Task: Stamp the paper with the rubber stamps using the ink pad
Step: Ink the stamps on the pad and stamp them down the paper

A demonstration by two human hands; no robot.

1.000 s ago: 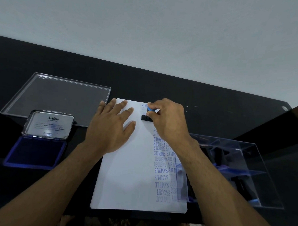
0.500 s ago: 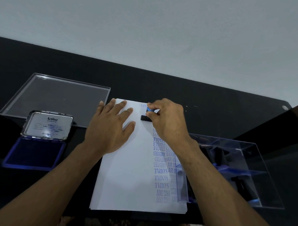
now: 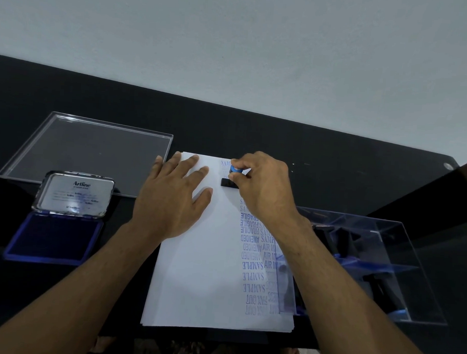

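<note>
A white sheet of paper (image 3: 201,277) lies on the black table, with blue stamped words (SAMPLE, FRAGILE, AMENDED, AIR MAIL, FAX OUT) in columns along its right side. My right hand (image 3: 264,189) is shut on a rubber stamp (image 3: 231,178) with a blue knob and black base, which is pressed on the paper near its top edge. My left hand (image 3: 176,198) lies flat with fingers spread on the upper left of the sheet. The open ink pad (image 3: 51,237) with blue felt and a silver Artline lid sits at the left.
A clear plastic lid (image 3: 94,149) lies at the back left. A clear plastic box (image 3: 399,267) with several black and blue stamps stands at the right, overlapping the paper's right edge. The table's (image 3: 335,154) far edge meets a pale wall.
Almost nothing differs. The right hand keeps the stamp pressed at the same spot near the paper's top, and the left hand stays flat on the sheet.
</note>
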